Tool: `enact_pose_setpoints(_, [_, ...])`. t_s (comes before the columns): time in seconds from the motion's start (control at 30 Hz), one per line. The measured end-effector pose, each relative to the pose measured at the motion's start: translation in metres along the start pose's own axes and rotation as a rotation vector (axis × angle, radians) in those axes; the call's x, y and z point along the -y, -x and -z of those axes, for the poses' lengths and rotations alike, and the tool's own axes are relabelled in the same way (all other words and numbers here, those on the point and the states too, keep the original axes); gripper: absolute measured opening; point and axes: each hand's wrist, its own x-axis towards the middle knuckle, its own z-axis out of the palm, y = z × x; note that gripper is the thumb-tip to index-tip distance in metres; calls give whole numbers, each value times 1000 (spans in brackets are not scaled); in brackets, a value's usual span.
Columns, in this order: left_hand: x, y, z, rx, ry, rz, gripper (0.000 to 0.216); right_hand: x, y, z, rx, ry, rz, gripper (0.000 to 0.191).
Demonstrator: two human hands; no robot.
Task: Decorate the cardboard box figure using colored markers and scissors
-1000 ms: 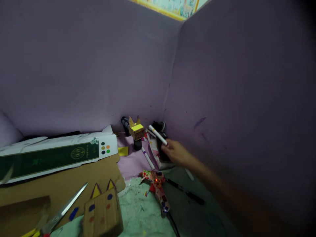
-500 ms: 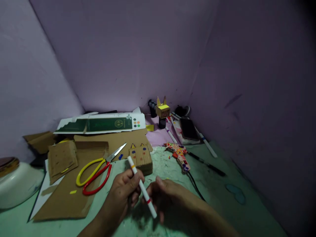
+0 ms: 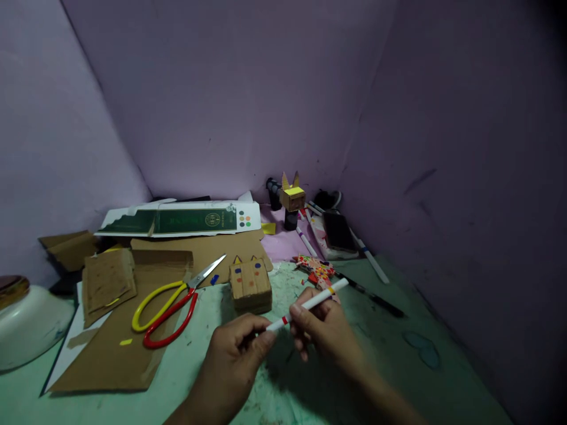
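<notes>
A white marker [image 3: 316,300] with a red band and an orange-yellow band slants between my two hands. My left hand [image 3: 237,354] pinches its lower end, next to the red band. Thumb and fingers of my right hand [image 3: 325,327] are closed around the marker's middle. Just beyond them stands a small cardboard box [image 3: 251,286] with two pointed ears and blue and orange dots on its top face. Left of the box lie scissors [image 3: 177,304] with one yellow and one red handle, blades apart.
Cardboard sheets [image 3: 106,360] cover the left side beside a white rounded bowl [image 3: 33,327]. Behind lies a green-and-white carton piece [image 3: 186,219]. A patterned glue gun [image 3: 316,268], a black-handled tool [image 3: 376,298], a phone [image 3: 339,231] and an eared cardboard head [image 3: 292,199] stand or lie toward the right and back.
The marker has swung round, its orange-banded end now pointing up to the right. My right hand has moved up and taken hold of it; my left has shifted to the red-banded end.
</notes>
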Motion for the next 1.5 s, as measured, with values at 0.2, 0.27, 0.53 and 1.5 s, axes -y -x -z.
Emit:
enact_pose_setpoints(0.2, [10,4,-1,-14,-279,-319,21,-3,4,-5,27,54,6,54])
enact_pose_setpoints(0.27, [15,6,-3,-33,-363,-376,22,-6,6,-6,36,72,37,54])
enact_pose_setpoints(0.53, [20,-4,14,-215,24,-79,22,5,1,12,-127,-169,235,44])
enact_pose_setpoints(1.5, [28,-37,32,-167,425,450,52,-23,-27,-5,67,361,278,42])
